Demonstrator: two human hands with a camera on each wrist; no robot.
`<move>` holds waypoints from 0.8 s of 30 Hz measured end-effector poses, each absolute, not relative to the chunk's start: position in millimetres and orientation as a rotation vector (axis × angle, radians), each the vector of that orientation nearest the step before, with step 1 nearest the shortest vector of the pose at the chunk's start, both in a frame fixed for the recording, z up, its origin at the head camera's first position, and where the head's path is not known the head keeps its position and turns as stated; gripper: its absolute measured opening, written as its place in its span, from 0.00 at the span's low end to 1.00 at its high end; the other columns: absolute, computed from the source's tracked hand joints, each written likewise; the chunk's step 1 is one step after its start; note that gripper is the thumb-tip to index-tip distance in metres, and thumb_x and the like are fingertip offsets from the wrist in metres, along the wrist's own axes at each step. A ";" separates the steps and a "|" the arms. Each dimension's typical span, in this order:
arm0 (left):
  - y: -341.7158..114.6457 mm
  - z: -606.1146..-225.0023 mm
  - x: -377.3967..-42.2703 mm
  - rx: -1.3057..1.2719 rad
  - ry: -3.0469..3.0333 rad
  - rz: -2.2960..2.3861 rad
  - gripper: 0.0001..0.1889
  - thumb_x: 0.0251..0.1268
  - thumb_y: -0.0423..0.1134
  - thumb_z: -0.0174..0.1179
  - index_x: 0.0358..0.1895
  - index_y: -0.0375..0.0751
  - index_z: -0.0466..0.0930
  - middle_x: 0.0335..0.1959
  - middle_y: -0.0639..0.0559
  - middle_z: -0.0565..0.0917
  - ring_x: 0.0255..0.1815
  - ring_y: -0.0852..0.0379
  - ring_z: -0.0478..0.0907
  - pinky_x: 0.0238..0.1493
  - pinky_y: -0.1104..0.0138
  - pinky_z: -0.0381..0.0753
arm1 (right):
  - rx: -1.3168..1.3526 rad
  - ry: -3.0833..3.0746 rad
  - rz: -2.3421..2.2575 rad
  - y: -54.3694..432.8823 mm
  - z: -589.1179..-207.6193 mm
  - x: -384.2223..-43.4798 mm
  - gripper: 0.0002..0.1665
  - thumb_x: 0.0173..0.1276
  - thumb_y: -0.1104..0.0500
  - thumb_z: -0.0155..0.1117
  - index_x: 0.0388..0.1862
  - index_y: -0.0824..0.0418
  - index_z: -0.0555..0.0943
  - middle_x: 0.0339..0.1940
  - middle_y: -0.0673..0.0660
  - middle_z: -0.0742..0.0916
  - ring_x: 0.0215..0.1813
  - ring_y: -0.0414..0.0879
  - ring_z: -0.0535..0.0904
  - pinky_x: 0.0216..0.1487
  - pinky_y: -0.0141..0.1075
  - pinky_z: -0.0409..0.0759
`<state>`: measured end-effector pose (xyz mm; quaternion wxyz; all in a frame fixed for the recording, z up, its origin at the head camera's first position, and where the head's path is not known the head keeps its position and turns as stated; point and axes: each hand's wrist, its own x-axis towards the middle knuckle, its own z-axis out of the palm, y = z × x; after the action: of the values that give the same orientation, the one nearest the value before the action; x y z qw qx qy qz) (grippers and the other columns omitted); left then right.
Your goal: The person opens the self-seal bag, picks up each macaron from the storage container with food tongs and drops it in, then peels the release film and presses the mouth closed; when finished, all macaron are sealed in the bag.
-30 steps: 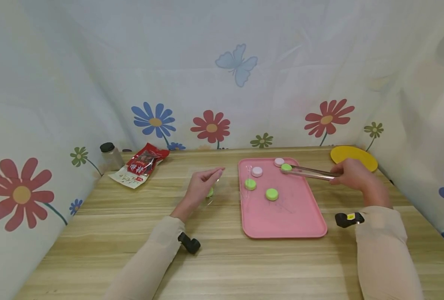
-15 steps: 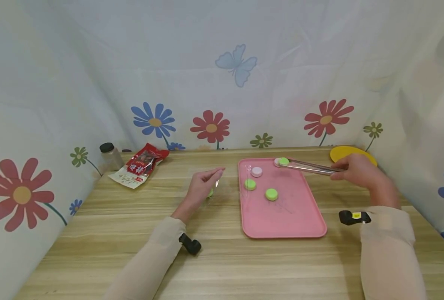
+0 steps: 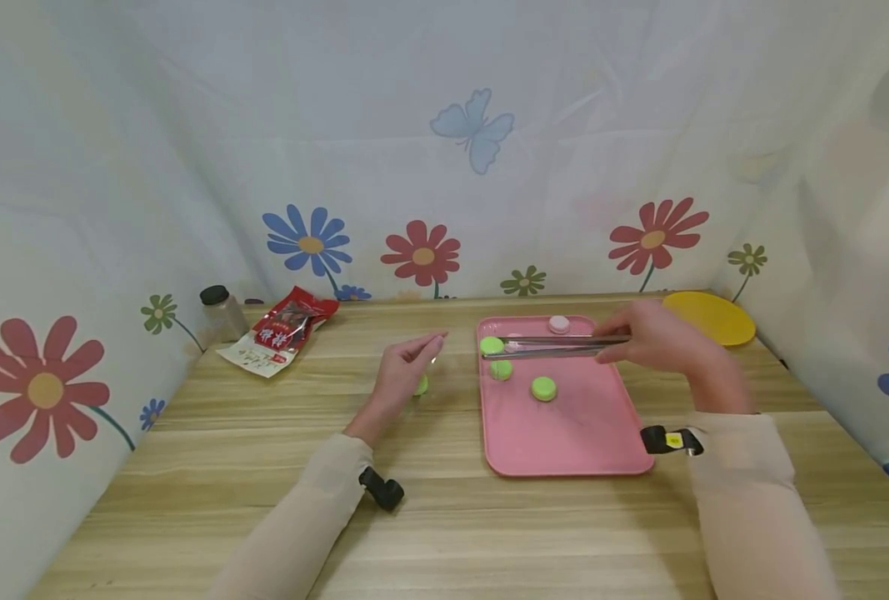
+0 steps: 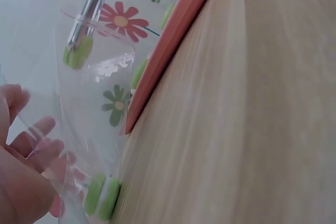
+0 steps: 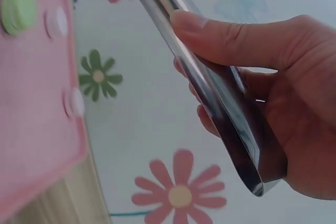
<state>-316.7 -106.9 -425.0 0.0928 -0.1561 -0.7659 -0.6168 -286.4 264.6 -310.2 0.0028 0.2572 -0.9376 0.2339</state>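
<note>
My left hand (image 3: 402,372) pinches a clear plastic bag (image 4: 94,108) above the table, left of the pink tray (image 3: 571,446). Low in the bag lies a green macaron (image 4: 102,196). With my right hand (image 3: 656,337) I grip metal tongs (image 3: 564,345), which reach leftward across the tray. Their tips clasp another green macaron (image 3: 491,345), which overlaps the bag's upper edge in the left wrist view. Two green macarons (image 3: 544,388) and a pale pink macaron (image 3: 559,324) lie on the tray; a second pale pink one is mostly hidden behind the tongs.
A yellow plate (image 3: 714,317) lies at the back right, partly behind my right hand. Toward the back left are a red and white snack packet (image 3: 282,329) and a dark-lidded jar (image 3: 224,312). A flowered curtain (image 3: 481,200) closes off the back of the wooden table (image 3: 444,533).
My right hand has carried the tongs and the clasped green macaron from the tray's back right to its left edge. The left hand with the bag has stayed nearly still.
</note>
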 end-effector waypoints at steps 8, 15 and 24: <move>-102.1 -420.2 -312.0 -0.514 -2.318 -1.736 0.22 0.73 0.53 0.59 0.59 0.42 0.84 0.59 0.54 0.83 0.64 0.60 0.76 0.65 0.61 0.73 | 0.936 -2.933 0.623 211.6 -324.6 -295.5 0.15 0.61 0.64 0.75 0.47 0.65 0.88 0.35 0.53 0.85 0.37 0.48 0.76 0.37 0.39 0.79; -102.9 -419.8 -313.5 -0.513 -2.255 -1.819 0.19 0.73 0.48 0.61 0.58 0.40 0.84 0.58 0.50 0.83 0.64 0.55 0.77 0.65 0.60 0.74 | 0.944 -2.939 0.519 175.9 -333.2 -298.0 0.12 0.61 0.62 0.76 0.44 0.62 0.89 0.32 0.49 0.84 0.34 0.45 0.76 0.36 0.36 0.78; -101.0 -406.1 -304.0 -0.481 -2.292 -1.833 0.16 0.75 0.39 0.59 0.59 0.35 0.82 0.60 0.46 0.82 0.65 0.52 0.76 0.64 0.62 0.74 | 0.987 -2.930 0.510 155.5 -331.1 -303.8 0.02 0.64 0.64 0.72 0.34 0.62 0.88 0.26 0.48 0.85 0.27 0.43 0.76 0.31 0.36 0.76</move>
<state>-304.0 -101.0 -406.1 0.0839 -0.1611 -0.7680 -0.6142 -303.8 155.5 -331.1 0.0039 0.3151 -0.9350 0.1628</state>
